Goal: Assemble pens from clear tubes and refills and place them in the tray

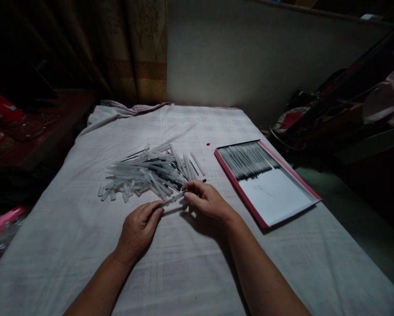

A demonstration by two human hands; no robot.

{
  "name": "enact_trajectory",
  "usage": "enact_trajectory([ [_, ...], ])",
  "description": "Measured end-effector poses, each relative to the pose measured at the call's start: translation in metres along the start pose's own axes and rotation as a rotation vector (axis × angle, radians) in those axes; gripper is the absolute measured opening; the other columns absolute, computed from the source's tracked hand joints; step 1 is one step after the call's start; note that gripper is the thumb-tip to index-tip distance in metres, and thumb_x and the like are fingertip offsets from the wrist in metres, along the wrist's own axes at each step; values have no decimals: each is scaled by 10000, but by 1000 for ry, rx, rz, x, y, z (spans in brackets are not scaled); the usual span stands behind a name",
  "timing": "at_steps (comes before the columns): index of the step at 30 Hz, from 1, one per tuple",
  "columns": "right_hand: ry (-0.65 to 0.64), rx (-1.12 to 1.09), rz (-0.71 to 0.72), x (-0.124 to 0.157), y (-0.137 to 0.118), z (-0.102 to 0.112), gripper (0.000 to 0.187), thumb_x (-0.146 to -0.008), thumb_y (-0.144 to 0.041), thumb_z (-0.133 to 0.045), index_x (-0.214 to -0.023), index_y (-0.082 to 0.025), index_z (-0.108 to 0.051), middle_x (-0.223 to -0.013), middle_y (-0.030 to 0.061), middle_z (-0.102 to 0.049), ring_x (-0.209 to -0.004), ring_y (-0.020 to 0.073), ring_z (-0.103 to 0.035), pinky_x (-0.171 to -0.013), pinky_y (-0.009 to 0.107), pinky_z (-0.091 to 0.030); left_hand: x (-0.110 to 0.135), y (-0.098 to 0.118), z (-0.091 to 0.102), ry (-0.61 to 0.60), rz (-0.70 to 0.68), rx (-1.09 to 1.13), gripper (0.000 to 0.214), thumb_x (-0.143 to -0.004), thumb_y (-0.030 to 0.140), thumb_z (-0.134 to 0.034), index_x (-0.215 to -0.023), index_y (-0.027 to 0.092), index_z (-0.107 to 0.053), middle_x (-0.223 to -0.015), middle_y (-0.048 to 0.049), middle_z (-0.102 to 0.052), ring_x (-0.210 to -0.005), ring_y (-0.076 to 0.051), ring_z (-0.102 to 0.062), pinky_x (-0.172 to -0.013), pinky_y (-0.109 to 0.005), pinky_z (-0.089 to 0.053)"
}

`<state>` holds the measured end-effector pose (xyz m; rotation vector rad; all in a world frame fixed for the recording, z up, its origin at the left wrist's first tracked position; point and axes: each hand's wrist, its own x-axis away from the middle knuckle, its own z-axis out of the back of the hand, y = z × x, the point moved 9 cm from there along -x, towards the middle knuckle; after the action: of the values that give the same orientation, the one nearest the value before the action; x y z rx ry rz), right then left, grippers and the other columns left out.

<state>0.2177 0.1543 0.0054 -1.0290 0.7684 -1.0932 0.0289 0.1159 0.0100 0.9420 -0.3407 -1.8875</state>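
Observation:
Between my two hands is a slim, translucent pen (pixel 173 200) with dark parts, held slantwise above the cloth. My left hand (pixel 140 226) pinches its lower left end between thumb and fingers. At the upper right end, the fingertips of my right hand (pixel 207 199) close on it. Just beyond lies a loose heap of clear pen barrels and dark thin pieces (pixel 147 169). To the right, a shallow pink-edged box (pixel 239 193) holds a row of similar pens (pixel 247 160) side by side, their dark ends toward me.
A pale checked cloth (pixel 170 272) covers the table. A small red piece (pixel 208 144) lies behind the heap. Further back are a curtain (pixel 147 52) and a grey wall (pixel 216 52). A dark red side table (pixel 61 118) stands at left, with a pink item (pixel 5 221) below.

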Motion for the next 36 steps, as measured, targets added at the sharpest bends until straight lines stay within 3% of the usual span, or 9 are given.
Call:
enact_trajectory([
  [4,8,-97,-26,0,4,0,142,-842,-315,-578,-885,-190,-631,-765,3,-636,-667,133,-567,-610,238,-426,0,2,1,19,-29,-8,255,-963,366,-552,-1020,199,-736,-909,-51,-790,-793,-185,-744,-725,-262,-588],
  [7,16,-39,-53,-1,10,-1,243,-885,-368,-546,-746,-183,-619,-668,-3,-595,-620,129,-546,-578,240,-409,0,3,2,25,-41,-10,252,-963,363,-556,-1028,196,-733,-917,-52,-790,-801,-185,-744,-728,-262,-587],
  [13,34,-144,-33,-1,12,2,211,-826,-336,-633,-989,-206,-666,-799,3,-648,-673,129,-565,-601,241,-433,0,3,1,12,-37,-27,262,-967,364,-547,-1032,189,-731,-922,-57,-789,-806,-186,-745,-736,-265,-587],
  [15,41,-150,-49,-1,12,2,149,-830,-328,-620,-894,-201,-665,-759,-1,-633,-656,126,-556,-594,240,-429,0,3,1,9,-36,-34,268,-969,368,-545,-1029,186,-732,-919,-59,-789,-807,-188,-746,-735,-267,-588],
  [18,38,-124,-80,-1,15,1,204,-860,-370,-596,-778,-189,-645,-679,-7,-603,-606,121,-535,-570,242,-415,0,4,0,8,-38,-41,274,-971,368,-540,-1025,182,-733,-916,-61,-789,-806,-186,-746,-733,-262,-587],
  [23,29,-263,-77,-1,15,-2,240,-805,-366,-663,-989,-212,-654,-787,-1,-636,-659,130,-561,-588,247,-443,1,4,1,6,-26,-41,274,-973,371,-531,-1033,192,-730,-920,-58,-787,-808,-186,-746,-732,-264,-587],
  [28,26,-201,-101,0,18,-2,169,-841,-358,-625,-802,-194,-642,-699,-10,-592,-625,121,-529,-568,240,-418,1,3,0,6,-22,-34,264,-967,366,-544,-1028,191,-732,-918,-57,-789,-807,-187,-746,-742,-268,-589],
  [33,-9,-260,-83,0,15,-5,194,-802,-333,-653,-947,-205,-656,-787,-2,-629,-640,123,-549,-575,247,-435,1,3,-1,8,-27,-49,283,-974,383,-532,-1027,190,-732,-916,-59,-790,-802,-187,-747,-737,-267,-589],
  [36,-7,-225,-68,-1,13,-4,158,-802,-328,-645,-891,-198,-657,-743,-6,-614,-628,121,-535,-579,250,-428,0,3,-1,6,-30,-49,287,-973,389,-530,-1028,193,-732,-922,-59,-791,-807,-189,-748,-739,-271,-590],
])
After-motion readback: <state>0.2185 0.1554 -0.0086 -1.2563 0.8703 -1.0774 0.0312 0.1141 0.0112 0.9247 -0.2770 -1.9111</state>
